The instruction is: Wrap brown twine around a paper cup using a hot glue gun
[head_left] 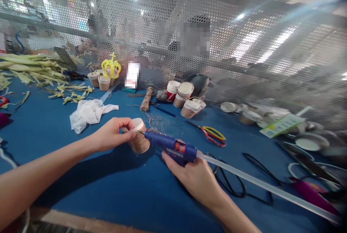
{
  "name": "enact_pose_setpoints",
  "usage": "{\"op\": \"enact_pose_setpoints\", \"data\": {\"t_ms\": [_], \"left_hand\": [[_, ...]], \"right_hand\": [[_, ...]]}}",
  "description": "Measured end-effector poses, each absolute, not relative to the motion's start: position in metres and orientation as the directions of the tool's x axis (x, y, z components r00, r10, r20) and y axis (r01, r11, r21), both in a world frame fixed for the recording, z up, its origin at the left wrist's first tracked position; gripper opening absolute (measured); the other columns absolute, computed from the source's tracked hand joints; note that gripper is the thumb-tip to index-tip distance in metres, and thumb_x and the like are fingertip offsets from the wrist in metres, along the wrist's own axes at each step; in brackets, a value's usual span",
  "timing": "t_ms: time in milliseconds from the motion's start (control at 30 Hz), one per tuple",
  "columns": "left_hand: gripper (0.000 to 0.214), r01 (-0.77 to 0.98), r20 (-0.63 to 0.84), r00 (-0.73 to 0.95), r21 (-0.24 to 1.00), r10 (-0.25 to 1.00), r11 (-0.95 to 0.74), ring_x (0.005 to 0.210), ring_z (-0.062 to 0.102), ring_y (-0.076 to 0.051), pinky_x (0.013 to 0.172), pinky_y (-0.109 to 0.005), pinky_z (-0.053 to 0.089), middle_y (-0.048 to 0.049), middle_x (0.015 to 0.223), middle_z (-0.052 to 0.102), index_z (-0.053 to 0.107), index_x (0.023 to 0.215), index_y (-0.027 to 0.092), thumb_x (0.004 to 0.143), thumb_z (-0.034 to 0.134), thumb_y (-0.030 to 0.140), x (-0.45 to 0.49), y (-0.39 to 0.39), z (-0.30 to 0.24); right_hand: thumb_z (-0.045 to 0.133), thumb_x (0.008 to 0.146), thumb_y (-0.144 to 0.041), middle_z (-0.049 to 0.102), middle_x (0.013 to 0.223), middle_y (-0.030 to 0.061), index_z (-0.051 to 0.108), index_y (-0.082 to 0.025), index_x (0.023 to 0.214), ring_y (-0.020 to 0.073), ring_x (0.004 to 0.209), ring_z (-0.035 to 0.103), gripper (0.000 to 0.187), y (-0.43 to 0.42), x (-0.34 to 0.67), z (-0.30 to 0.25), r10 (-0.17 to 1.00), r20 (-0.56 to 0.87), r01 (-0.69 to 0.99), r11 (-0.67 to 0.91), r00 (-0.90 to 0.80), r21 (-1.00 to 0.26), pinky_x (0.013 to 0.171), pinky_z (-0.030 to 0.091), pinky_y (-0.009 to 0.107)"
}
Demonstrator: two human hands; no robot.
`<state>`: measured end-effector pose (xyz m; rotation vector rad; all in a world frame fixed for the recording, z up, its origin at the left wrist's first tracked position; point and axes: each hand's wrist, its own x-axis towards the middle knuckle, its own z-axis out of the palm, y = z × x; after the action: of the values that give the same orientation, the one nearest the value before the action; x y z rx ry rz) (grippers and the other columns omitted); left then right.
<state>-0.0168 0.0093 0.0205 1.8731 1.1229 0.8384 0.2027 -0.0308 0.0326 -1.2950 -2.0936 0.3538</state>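
My left hand [115, 133] pinches the rim of a small paper cup [140, 142] wrapped in brown twine, tilted above the blue table. In my right hand [195, 175] is a blue hot glue gun [170, 144], its nozzle at the cup's rim by my left fingertips. Whether the nozzle touches the cup I cannot tell. A long translucent glue stick [260, 182] sticks out of the gun's back toward the lower right. Behind the cup lies a bundle of twine [146, 98], with a loose strand trailing toward the cup.
Scissors [213, 135] with yellow and red handles lie right of the gun, near a black cord [233, 186]. Twine-wrapped cups [191, 108] stand at the back. A crumpled white cloth [89, 113] and green husks [32, 67] are leftward. A perforated metal screen [151, 38] bounds the table.
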Motion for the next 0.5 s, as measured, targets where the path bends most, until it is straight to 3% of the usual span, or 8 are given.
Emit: {"op": "enact_pose_setpoints", "data": {"t_ms": [500], "left_hand": [[0.016, 0.393, 0.189, 0.37, 0.856, 0.91, -0.337, 0.062, 0.05, -0.011, 0.058, -0.022, 0.04, 0.0009, 0.066, 0.055, 0.047, 0.07, 0.015, 0.074, 0.054, 0.029, -0.016, 0.008, 0.02]], "right_hand": [[0.051, 0.078, -0.021, 0.054, 0.056, -0.0026, 0.052, -0.022, 0.067, 0.0134, 0.051, 0.049, 0.011, -0.032, 0.205, 0.019, 0.881, 0.376, 0.671, 0.465, -0.287, -0.577, 0.05, 0.041, 0.024]]}}
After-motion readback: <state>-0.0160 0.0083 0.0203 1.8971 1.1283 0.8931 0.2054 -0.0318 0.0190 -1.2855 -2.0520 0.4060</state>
